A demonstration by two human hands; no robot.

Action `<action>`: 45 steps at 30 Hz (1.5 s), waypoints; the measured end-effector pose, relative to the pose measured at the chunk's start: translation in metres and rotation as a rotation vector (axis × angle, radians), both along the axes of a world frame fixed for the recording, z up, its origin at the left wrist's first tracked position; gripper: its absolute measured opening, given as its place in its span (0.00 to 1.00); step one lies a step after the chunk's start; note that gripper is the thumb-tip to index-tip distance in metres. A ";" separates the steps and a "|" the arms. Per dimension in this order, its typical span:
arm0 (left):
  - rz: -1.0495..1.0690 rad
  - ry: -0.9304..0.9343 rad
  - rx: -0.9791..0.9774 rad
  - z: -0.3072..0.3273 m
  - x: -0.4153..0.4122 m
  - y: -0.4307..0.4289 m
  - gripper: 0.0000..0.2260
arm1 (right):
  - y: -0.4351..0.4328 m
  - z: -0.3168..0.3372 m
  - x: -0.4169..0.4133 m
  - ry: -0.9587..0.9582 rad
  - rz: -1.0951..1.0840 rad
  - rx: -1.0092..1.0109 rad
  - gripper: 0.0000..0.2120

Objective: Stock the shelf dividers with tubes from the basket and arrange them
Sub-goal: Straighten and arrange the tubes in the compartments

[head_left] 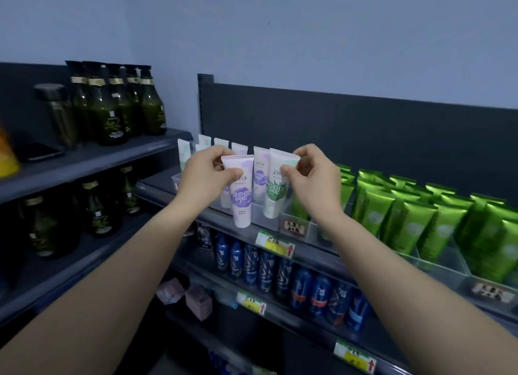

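My left hand pinches the top of a white tube with a purple label, held upright in front of the clear shelf dividers. My right hand pinches the top of a white tube with a green label, whose lower end stands inside a divider slot. Several more white tubes stand in the dividers behind my hands. The basket is out of view.
Bright green tubes fill clear bins on the same shelf to the right. Blue cans line the shelf below, with price tags on its edge. Dark green bottles and a phone sit on the left shelving.
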State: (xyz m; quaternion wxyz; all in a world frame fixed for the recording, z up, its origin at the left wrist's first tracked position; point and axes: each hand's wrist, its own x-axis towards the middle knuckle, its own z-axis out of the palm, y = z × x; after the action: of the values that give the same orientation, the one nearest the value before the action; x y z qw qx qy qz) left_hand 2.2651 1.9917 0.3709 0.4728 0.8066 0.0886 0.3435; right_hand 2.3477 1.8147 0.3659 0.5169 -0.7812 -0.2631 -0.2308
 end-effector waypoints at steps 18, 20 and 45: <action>-0.243 0.008 0.210 0.033 0.077 0.058 0.09 | 0.056 -0.010 0.031 0.041 -0.305 -0.306 0.09; -0.275 0.048 0.266 0.034 0.082 0.059 0.08 | 0.058 -0.012 0.031 0.061 -0.326 -0.316 0.09; -0.354 0.335 0.624 0.007 0.134 0.068 0.10 | 0.065 -0.021 0.033 0.184 -0.454 -0.303 0.06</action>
State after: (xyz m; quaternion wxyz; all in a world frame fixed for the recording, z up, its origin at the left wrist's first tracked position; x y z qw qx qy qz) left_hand 2.3988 2.0598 0.3776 0.2356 0.9593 -0.0844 0.1307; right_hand 2.3804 1.8795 0.3452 0.3509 -0.9062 -0.0651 -0.2267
